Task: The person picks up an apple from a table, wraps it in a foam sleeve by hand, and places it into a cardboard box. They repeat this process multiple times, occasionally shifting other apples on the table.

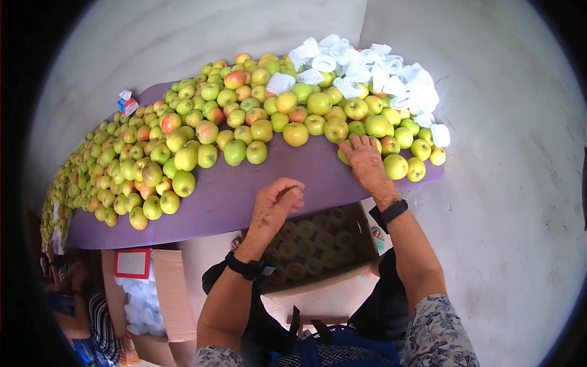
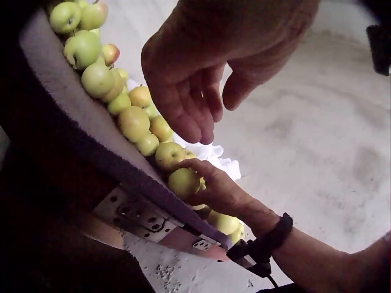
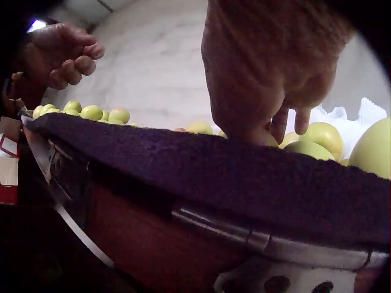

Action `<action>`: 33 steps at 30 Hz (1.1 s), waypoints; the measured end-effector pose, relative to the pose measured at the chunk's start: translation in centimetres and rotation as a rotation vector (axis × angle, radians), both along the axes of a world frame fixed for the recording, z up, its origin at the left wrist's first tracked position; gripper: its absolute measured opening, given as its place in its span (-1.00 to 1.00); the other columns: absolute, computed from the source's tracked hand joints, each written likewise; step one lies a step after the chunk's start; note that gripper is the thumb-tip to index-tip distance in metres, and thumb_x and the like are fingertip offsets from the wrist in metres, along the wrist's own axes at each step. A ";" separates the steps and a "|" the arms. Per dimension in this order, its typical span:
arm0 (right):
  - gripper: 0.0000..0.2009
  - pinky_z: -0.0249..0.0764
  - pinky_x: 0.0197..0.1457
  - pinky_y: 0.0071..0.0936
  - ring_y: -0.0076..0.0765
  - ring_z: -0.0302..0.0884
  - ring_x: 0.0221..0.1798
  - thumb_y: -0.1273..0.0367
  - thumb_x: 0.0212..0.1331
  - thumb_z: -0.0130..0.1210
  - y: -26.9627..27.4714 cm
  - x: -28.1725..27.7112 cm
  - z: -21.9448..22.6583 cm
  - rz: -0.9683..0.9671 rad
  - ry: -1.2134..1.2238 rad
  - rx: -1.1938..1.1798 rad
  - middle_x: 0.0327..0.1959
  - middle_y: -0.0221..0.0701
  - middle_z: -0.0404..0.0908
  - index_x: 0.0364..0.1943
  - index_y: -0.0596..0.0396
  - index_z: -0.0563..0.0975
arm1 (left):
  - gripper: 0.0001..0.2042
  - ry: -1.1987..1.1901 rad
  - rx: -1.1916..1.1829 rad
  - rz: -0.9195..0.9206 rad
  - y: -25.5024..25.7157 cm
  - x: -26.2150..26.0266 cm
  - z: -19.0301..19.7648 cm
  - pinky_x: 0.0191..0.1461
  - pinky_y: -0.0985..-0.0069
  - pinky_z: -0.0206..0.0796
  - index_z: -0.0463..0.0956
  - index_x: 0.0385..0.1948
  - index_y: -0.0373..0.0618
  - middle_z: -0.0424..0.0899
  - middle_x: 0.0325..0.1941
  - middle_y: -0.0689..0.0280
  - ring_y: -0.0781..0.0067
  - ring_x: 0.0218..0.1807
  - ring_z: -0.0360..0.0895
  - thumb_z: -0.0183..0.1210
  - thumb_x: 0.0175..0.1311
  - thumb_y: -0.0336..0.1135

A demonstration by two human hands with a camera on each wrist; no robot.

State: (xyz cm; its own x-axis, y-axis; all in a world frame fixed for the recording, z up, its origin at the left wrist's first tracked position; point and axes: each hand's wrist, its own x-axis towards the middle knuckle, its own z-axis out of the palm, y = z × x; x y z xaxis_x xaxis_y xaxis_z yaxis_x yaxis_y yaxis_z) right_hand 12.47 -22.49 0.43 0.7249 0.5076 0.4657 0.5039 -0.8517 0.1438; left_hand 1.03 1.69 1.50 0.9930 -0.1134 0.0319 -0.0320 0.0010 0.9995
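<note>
My right hand [image 1: 367,164] is at the front edge of the apple pile, near its right end. In the left wrist view its thumb and fingers curl round a yellow-green apple [image 2: 183,182]. My left hand [image 1: 276,208] hangs above the table's front edge, fingers loosely bent and holding nothing. More yellow-green apples [image 1: 377,126] lie right beyond the right hand, some with a red blush. White foam net sleeves [image 1: 367,67] are heaped on the apples at the back right.
The apples cover much of a purple padded table [image 1: 244,192]. Below its edge, a cardboard box [image 1: 367,241] holds several sleeved apples. Another carton [image 1: 174,293] with white foam stands at the lower left, near another person's arm [image 1: 76,306]. A pale wall [image 1: 501,183] is on the right.
</note>
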 end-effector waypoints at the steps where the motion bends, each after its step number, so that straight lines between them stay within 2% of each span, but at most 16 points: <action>1: -0.67 0.23 0.26 -0.08 -0.11 0.36 0.08 0.46 0.04 -0.02 -0.2 0.2 -0.4 0.015 -0.051 0.013 -0.07 -0.24 0.45 -0.05 0.00 0.51 | -0.83 -0.001 -0.001 -0.011 0.0 0.0 -0.1 -0.26 0.65 0.40 0.55 -0.19 -0.15 0.60 -0.36 0.40 0.61 -0.32 0.57 0.07 0.34 -0.31; 6: -0.64 0.18 0.32 -0.02 -0.09 0.35 0.10 0.50 -0.03 0.03 -0.5 -0.5 0.0 0.001 -0.041 0.026 -0.06 -0.23 0.45 -0.05 0.06 0.48 | -0.84 0.020 0.030 -0.038 -0.3 0.0 0.0 -0.26 0.63 0.41 0.55 -0.20 -0.15 0.60 -0.37 0.39 0.59 -0.32 0.57 0.06 0.32 -0.32; 9: -0.54 0.21 0.31 -0.06 -0.11 0.39 0.10 0.52 -0.24 0.19 -0.8 -0.6 0.1 0.062 -0.061 0.082 -0.05 -0.24 0.48 -0.09 0.14 0.44 | -0.84 0.040 0.067 -0.055 -0.6 0.1 -0.2 -0.26 0.62 0.41 0.55 -0.20 -0.16 0.59 -0.37 0.39 0.58 -0.32 0.57 0.06 0.31 -0.32; 16: -0.53 0.21 0.29 -0.06 -0.08 0.42 0.06 0.44 -0.25 0.25 -1.6 -1.2 0.4 0.092 0.079 0.182 -0.12 -0.25 0.50 -0.10 0.12 0.44 | -0.84 0.022 0.077 -0.103 -1.3 0.0 -0.3 -0.25 0.62 0.41 0.55 -0.22 -0.18 0.59 -0.38 0.40 0.58 -0.34 0.57 0.06 0.30 -0.33; 18: -0.52 0.23 0.26 -0.10 -0.06 0.44 0.04 0.35 -0.26 0.29 -1.6 -1.7 0.6 0.084 0.074 0.216 -0.18 -0.24 0.51 -0.12 0.12 0.45 | -0.80 0.036 0.091 -0.097 -1.2 0.4 -1.0 -0.21 0.60 0.44 0.52 -0.12 -0.18 0.58 -0.25 0.35 0.55 -0.24 0.56 0.09 0.28 -0.35; 19: -0.48 0.28 0.21 -0.11 -0.04 0.43 0.03 0.31 -0.26 0.31 -1.4 -2.3 1.4 0.058 0.147 0.275 -0.15 -0.22 0.52 -0.09 0.10 0.44 | -0.80 0.040 0.090 -0.112 -1.5 0.4 -1.1 -0.21 0.60 0.44 0.52 -0.12 -0.18 0.58 -0.25 0.35 0.55 -0.24 0.56 0.09 0.28 -0.35; 20: -0.44 0.34 0.15 -0.12 -0.02 0.43 0.02 0.26 -0.26 0.34 -1.2 -2.7 1.9 0.034 0.218 0.336 -0.12 -0.20 0.53 -0.05 0.09 0.44 | -0.72 -0.035 0.061 -0.074 -1.7 0.4 -1.1 -0.17 0.56 0.46 0.45 -0.01 -0.16 0.55 -0.14 0.29 0.50 -0.16 0.55 0.12 0.27 -0.35; 21: -0.47 0.42 0.02 -0.16 -0.01 0.49 -0.07 0.15 -0.22 0.34 -0.9 -2.8 1.8 0.028 0.231 0.401 -0.23 -0.17 0.56 -0.13 0.09 0.47 | -0.62 -0.111 0.031 -0.033 -2.0 0.4 -1.1 -0.13 0.52 0.48 0.39 0.11 -0.14 0.51 -0.04 0.23 0.44 -0.08 0.54 0.14 0.25 -0.34; 22: -0.47 0.42 0.02 -0.16 -0.01 0.49 -0.07 0.15 -0.22 0.34 -0.4 -3.4 2.6 0.019 0.229 0.400 -0.23 -0.17 0.56 -0.13 0.09 0.47 | -0.62 -0.110 0.028 -0.041 -2.5 0.3 -0.9 -0.13 0.52 0.48 0.39 0.11 -0.14 0.51 -0.04 0.23 0.44 -0.08 0.54 0.14 0.25 -0.34; 24: -0.51 0.46 -0.09 -0.19 -0.03 0.54 -0.16 0.07 -0.18 0.32 0.6 -4.7 3.9 0.011 0.582 0.557 -0.31 -0.16 0.59 -0.23 0.12 0.50 | -0.43 -0.130 -0.030 0.000 -3.4 -0.1 -0.1 -0.08 0.43 0.52 0.18 0.28 -0.10 0.42 0.10 0.13 0.32 0.05 0.49 0.18 0.22 -0.32; 25: -0.53 0.47 -0.17 -0.18 0.00 0.57 -0.27 0.04 -0.13 0.29 1.0 -4.6 3.2 0.082 0.565 0.562 -0.40 -0.14 0.60 -0.27 0.13 0.52 | -0.43 -0.130 -0.032 -0.004 -3.6 -0.1 0.2 -0.08 0.43 0.52 0.18 0.28 -0.10 0.42 0.10 0.13 0.32 0.05 0.49 0.18 0.22 -0.32; 27: -0.52 0.47 -0.17 -0.13 0.06 0.57 -0.25 0.00 -0.11 0.26 1.8 -5.5 3.1 0.126 0.613 0.590 -0.40 -0.11 0.60 -0.27 0.12 0.53 | -0.42 -0.053 -0.124 -0.139 -3.9 -0.2 0.5 -0.05 0.36 0.53 0.07 0.33 -0.13 0.39 0.16 0.09 0.16 0.06 0.52 0.08 0.30 -0.28; 28: -0.51 0.47 -0.16 -0.07 0.12 0.57 -0.24 -0.04 -0.09 0.23 2.2 -6.0 3.0 0.172 0.659 0.618 -0.40 -0.08 0.60 -0.28 0.12 0.53 | -0.42 -0.051 -0.124 -0.142 -4.0 -0.1 0.3 -0.05 0.36 0.53 0.07 0.33 -0.13 0.39 0.16 0.09 0.16 0.06 0.52 0.08 0.30 -0.28; 29: -0.53 0.47 -0.16 -0.07 0.13 0.57 -0.22 -0.04 0.02 0.15 2.4 -6.3 2.4 0.223 0.640 0.616 -0.37 -0.09 0.61 -0.27 0.11 0.53 | -0.43 0.006 -0.170 -0.177 -3.9 0.0 0.1 -0.08 0.39 0.54 0.09 0.31 -0.15 0.41 0.13 0.10 0.18 0.01 0.55 0.09 0.31 -0.26; 31: -0.54 0.46 -0.13 -0.07 0.14 0.56 -0.19 -0.04 0.09 0.09 2.8 -7.0 2.0 0.227 0.662 0.630 -0.35 -0.08 0.61 -0.24 0.11 0.53 | -0.44 0.062 -0.217 -0.212 -3.8 0.2 -0.1 -0.10 0.41 0.55 0.11 0.30 -0.17 0.43 0.11 0.11 0.21 -0.03 0.57 0.09 0.31 -0.25; 33: -0.55 0.46 -0.10 -0.07 0.14 0.55 -0.17 -0.03 0.15 0.04 2.7 -7.1 1.9 0.234 0.683 0.645 -0.33 -0.07 0.61 -0.21 0.10 0.54 | -0.44 0.151 -0.267 -0.199 -3.6 0.1 0.0 -0.17 0.46 0.56 0.15 0.26 -0.17 0.48 0.02 0.13 0.25 -0.17 0.62 0.15 0.26 -0.26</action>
